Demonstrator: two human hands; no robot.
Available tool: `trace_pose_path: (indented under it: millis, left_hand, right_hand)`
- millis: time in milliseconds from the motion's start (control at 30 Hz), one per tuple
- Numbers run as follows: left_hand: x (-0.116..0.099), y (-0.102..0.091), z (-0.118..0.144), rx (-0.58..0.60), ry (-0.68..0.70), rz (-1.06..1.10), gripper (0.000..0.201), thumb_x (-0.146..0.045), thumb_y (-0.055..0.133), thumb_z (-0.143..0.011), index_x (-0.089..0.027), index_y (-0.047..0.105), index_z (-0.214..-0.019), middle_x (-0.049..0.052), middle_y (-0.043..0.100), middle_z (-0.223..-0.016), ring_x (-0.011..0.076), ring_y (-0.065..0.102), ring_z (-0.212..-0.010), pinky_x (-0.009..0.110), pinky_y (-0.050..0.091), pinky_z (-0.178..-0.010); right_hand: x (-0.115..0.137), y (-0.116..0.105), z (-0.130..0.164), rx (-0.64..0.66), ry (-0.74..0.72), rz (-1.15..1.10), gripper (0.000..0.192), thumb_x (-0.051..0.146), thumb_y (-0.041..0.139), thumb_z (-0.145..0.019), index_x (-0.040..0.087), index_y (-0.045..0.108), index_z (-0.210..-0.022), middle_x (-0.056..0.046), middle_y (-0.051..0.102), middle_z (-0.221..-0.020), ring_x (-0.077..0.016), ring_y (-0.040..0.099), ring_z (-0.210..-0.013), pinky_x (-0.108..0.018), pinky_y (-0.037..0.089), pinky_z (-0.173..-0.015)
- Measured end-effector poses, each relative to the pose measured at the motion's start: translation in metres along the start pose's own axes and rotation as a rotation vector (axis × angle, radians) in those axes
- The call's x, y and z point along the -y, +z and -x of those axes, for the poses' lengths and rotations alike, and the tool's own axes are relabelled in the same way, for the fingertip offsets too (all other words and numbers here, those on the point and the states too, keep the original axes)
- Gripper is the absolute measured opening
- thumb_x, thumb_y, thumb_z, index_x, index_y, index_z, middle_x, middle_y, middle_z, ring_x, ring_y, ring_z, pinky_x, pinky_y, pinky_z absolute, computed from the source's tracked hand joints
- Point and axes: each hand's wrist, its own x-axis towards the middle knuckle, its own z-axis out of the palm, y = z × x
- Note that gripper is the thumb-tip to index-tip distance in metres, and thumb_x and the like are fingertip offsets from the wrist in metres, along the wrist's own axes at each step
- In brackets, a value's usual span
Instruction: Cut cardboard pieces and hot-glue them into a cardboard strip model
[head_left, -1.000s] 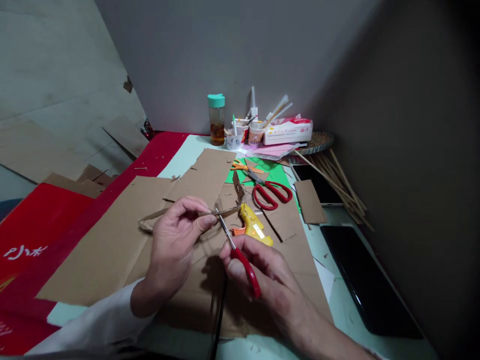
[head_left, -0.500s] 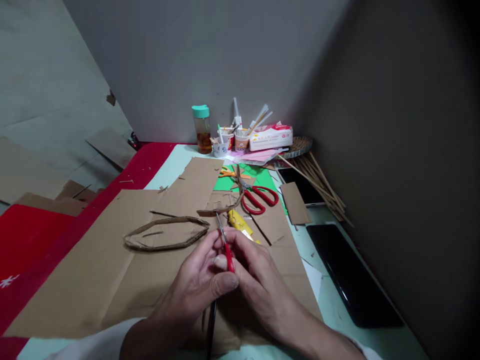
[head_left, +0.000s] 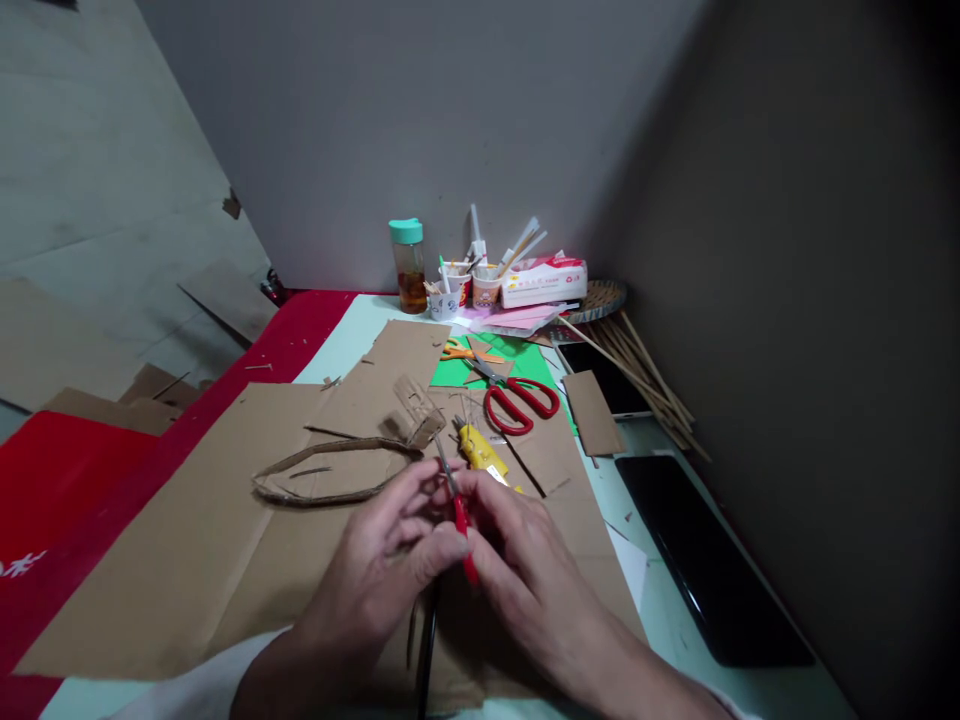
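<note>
I see both sets of fingers pinched together on small red scissors (head_left: 457, 500), left hand (head_left: 382, 570) steadying and right hand (head_left: 525, 580) gripping, blades aimed at the cardboard loop (head_left: 330, 470) lying mid-desk on the cardboard sheet (head_left: 187, 540).

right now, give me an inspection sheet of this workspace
surface: table under cardboard sheets
job's things: small red scissors; cardboard loop lying flat
clutter: large red scissors, yellow glue gun, green paper, bottle, cups, sticks
grippers: left hand and right hand both on small scissors
cables: black cord
surroundings: grey wall
</note>
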Motion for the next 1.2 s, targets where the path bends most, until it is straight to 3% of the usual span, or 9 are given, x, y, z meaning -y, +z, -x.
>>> trace_pose_path:
  millis: [67, 133, 267, 433, 533, 633, 767, 967, 1200]
  left_hand:
    - [-0.005, -0.008, -0.006, -0.169, 0.149, -0.163, 0.026, -0.029, 0.081, -0.082, -0.023, 0.071, -0.106, 0.001, 0.073, -0.092, 0.0144, 0.073, -0.081, 0.018, 0.059, -0.068]
    - [-0.011, -0.014, -0.012, -0.297, 0.302, -0.254, 0.026, -0.024, 0.08, -0.081, -0.024, 0.069, -0.105, -0.002, 0.069, -0.09, 0.0128, 0.07, -0.08, 0.016, 0.057, -0.063]
    - [-0.014, -0.018, -0.015, -0.282, 0.439, -0.387, 0.014, -0.019, 0.073, -0.085, -0.026, 0.071, -0.098, -0.005, 0.068, -0.082, 0.0088, 0.068, -0.064, 0.016, 0.057, -0.062]
    - [-0.015, -0.015, -0.012, -0.27, 0.573, -0.531, 0.018, -0.011, 0.067, -0.087, -0.027, 0.073, -0.094, -0.006, 0.073, -0.086, 0.0082, 0.072, -0.069, 0.016, 0.058, -0.07]
    - [-0.018, -0.014, -0.012, -0.262, 0.534, -0.446, 0.019, -0.009, 0.066, -0.087, -0.026, 0.074, -0.087, -0.007, 0.075, -0.08, 0.0078, 0.074, -0.071, 0.013, 0.059, -0.07]
    - [-0.02, -0.014, -0.012, -0.251, 0.426, -0.285, 0.015, -0.012, 0.069, -0.085, -0.025, 0.074, -0.085, -0.008, 0.076, -0.078, 0.0084, 0.076, -0.068, 0.012, 0.061, -0.068]
    - [-0.02, -0.012, -0.012, -0.258, 0.419, -0.244, 0.014, -0.01, 0.072, -0.083, -0.024, 0.074, -0.084, -0.008, 0.076, -0.074, 0.0074, 0.075, -0.064, 0.01, 0.06, -0.067]
    - [-0.019, -0.008, -0.012, -0.308, 0.412, -0.287, 0.013, -0.01, 0.073, -0.082, -0.023, 0.073, -0.082, -0.006, 0.076, -0.075, 0.009, 0.075, -0.065, 0.014, 0.061, -0.067]
    - [-0.017, -0.011, -0.01, -0.242, 0.395, -0.334, 0.016, -0.009, 0.07, -0.084, -0.025, 0.073, -0.085, -0.008, 0.075, -0.074, 0.0063, 0.074, -0.061, 0.01, 0.059, -0.064]
  right_hand:
    - [0.004, -0.003, 0.003, 0.002, -0.018, 0.132, 0.021, 0.022, 0.044, -0.093, 0.019, 0.061, -0.106, -0.01, 0.074, -0.099, -0.0257, 0.069, -0.09, -0.037, 0.051, -0.079]
    - [0.006, -0.004, 0.005, 0.007, -0.049, 0.189, 0.02, 0.021, 0.042, -0.093, 0.019, 0.06, -0.102, -0.009, 0.073, -0.094, -0.0254, 0.068, -0.085, -0.036, 0.052, -0.074]
    - [0.004, -0.004, 0.008, 0.029, -0.08, 0.181, 0.017, 0.023, 0.042, -0.095, 0.021, 0.059, -0.098, -0.009, 0.072, -0.091, -0.0246, 0.068, -0.084, -0.036, 0.052, -0.075]
    - [0.012, -0.007, 0.007, 0.113, 0.033, 0.103, 0.015, 0.026, 0.049, -0.092, 0.02, 0.061, -0.1, -0.008, 0.07, -0.094, -0.0256, 0.064, -0.09, -0.038, 0.048, -0.079]
    - [0.017, -0.01, 0.003, 0.211, 0.214, -0.13, 0.016, 0.035, 0.06, -0.09, 0.02, 0.062, -0.096, -0.003, 0.063, -0.083, -0.0191, 0.057, -0.077, -0.032, 0.044, -0.07]
    - [0.014, -0.01, 0.002, 0.317, 0.372, -0.59, 0.032, 0.05, 0.068, -0.09, 0.02, 0.061, -0.1, 0.005, 0.049, -0.072, -0.0099, 0.04, -0.059, -0.023, 0.034, -0.055]
    - [0.005, -0.006, 0.004, 0.334, 0.391, -0.904, 0.039, 0.054, 0.072, -0.09, 0.018, 0.063, -0.102, 0.005, 0.051, -0.071, -0.0047, 0.038, -0.051, -0.018, 0.029, -0.048]
    - [0.003, -0.002, 0.01, 0.318, 0.426, -1.028, 0.035, 0.051, 0.071, -0.093, 0.019, 0.061, -0.103, 0.004, 0.053, -0.08, -0.0031, 0.036, -0.052, -0.017, 0.023, -0.045]
    - [0.005, -0.004, 0.009, 0.29, 0.444, -0.809, 0.032, 0.053, 0.065, -0.097, 0.022, 0.059, -0.101, 0.005, 0.046, -0.077, -0.0076, 0.035, -0.059, -0.022, 0.027, -0.052]
